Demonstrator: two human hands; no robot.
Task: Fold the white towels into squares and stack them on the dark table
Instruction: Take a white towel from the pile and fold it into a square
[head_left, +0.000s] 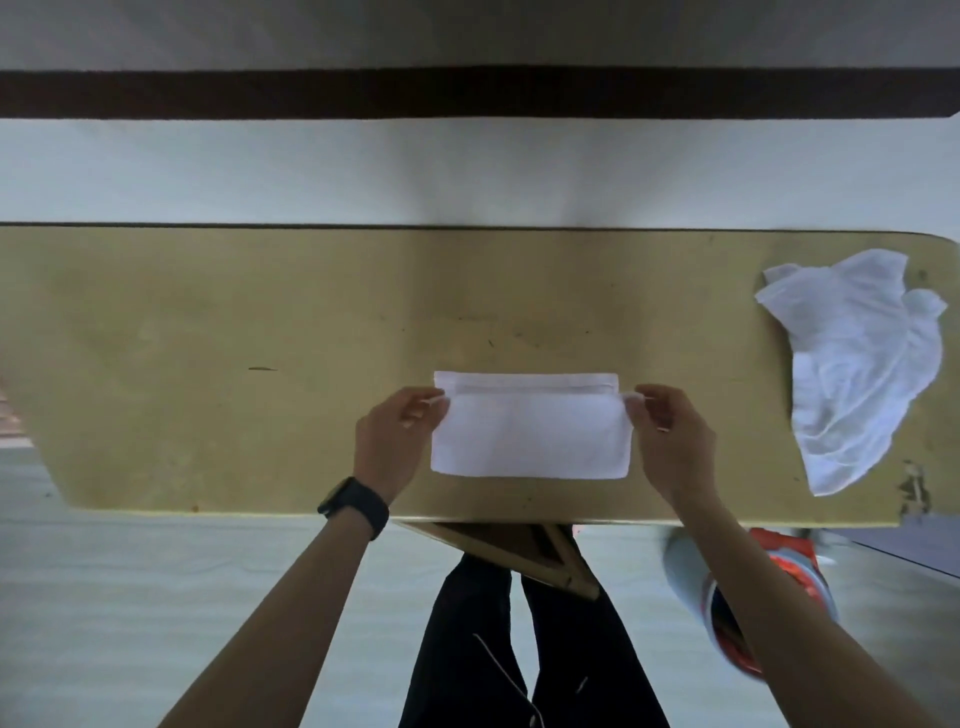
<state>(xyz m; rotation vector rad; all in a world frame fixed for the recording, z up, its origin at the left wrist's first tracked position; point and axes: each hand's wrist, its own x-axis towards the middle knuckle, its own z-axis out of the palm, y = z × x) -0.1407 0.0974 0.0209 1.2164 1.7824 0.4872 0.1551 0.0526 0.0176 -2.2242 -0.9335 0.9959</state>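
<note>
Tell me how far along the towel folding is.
Early on. Done: no finished stack shows anywhere. In hand: the left hand and right hand pinch the top layer's corners of a towel, doubled into a rectangle on the table, not yet square. Left: another fold on it, then the crumpled pile at the table's right end, then stacking.
</note>
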